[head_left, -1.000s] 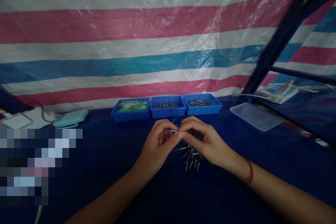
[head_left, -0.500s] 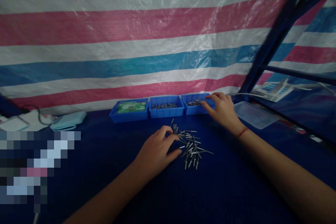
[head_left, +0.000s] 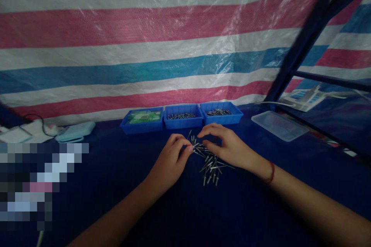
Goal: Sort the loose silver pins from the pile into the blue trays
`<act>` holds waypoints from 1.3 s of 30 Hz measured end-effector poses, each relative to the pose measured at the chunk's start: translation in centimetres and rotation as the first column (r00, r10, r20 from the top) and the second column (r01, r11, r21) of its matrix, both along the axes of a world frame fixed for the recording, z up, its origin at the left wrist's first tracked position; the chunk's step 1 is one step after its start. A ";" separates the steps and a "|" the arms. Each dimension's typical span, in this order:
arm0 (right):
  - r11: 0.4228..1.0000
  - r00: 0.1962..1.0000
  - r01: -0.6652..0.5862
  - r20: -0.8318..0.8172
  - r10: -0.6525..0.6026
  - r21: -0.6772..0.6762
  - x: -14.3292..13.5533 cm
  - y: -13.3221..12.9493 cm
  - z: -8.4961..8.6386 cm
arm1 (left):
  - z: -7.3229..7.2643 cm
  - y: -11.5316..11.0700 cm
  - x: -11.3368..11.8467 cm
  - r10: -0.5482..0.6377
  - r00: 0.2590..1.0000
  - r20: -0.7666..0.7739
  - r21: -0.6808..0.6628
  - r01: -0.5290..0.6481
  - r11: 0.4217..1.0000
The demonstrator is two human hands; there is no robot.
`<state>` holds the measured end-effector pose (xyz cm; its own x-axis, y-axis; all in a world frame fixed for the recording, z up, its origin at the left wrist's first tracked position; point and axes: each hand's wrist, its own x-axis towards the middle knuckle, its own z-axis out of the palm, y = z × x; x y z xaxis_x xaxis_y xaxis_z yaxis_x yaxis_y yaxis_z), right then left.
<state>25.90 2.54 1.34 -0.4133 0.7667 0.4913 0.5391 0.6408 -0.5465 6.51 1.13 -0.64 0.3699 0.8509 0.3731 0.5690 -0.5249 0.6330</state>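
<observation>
A loose pile of metal rivets (head_left: 213,168) lies on the dark blue table. At the pile's left edge, my left hand (head_left: 175,156) has thumb and fingertips pressed together on what looks like a rivet. My right hand (head_left: 228,146) is over the pile's upper right side, thumb and index finger apart with nothing visible between them. Behind the pile stand three blue bins in a row. The right bin (head_left: 224,119) and the middle bin (head_left: 184,123) hold rivets, and the left bin (head_left: 142,127) holds green and clear packets.
A clear plastic lid (head_left: 279,125) lies at the right, near a white device (head_left: 307,98) and a dark metal frame. At the far left are a light blue case (head_left: 75,132) and white items with a cable. A striped tarp (head_left: 145,54) hangs behind.
My right hand has moved from the right bin down and left to the pile. My left thumb and fingers have closed together at the pile's edge.
</observation>
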 end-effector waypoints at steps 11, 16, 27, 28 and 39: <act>0.998 0.998 -0.057 -0.014 0.058 0.040 -0.9 -1.9 1.0 | 0.8 -1.0 0.8 0.000 0.972 0.235 -0.081 0.020 0.997; 0.979 0.960 -0.113 -0.274 0.064 -0.169 -1.5 -2.1 0.8 | 1.5 -1.4 0.9 0.003 0.941 0.337 -0.001 -0.002 1.000; 0.884 0.895 -0.247 -0.442 0.051 -0.397 -1.9 -2.1 0.6 | 1.6 -1.6 0.8 0.073 0.912 0.403 0.077 -0.114 0.990; 0.879 0.892 -0.255 -0.450 0.053 -0.403 -1.9 -2.1 0.6 | 1.6 -1.6 0.8 0.078 0.914 0.399 0.084 -0.121 0.989; 0.848 0.885 -0.273 -0.464 0.037 -0.454 -2.0 -2.2 0.4 | 1.7 -1.8 0.8 0.075 0.915 0.396 0.117 -0.131 0.984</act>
<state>23.91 0.32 1.73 -0.3898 0.8948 0.2176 0.0958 0.2745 -0.9568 7.29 -0.64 1.07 0.0845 0.8061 0.5858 0.3483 -0.5747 0.7406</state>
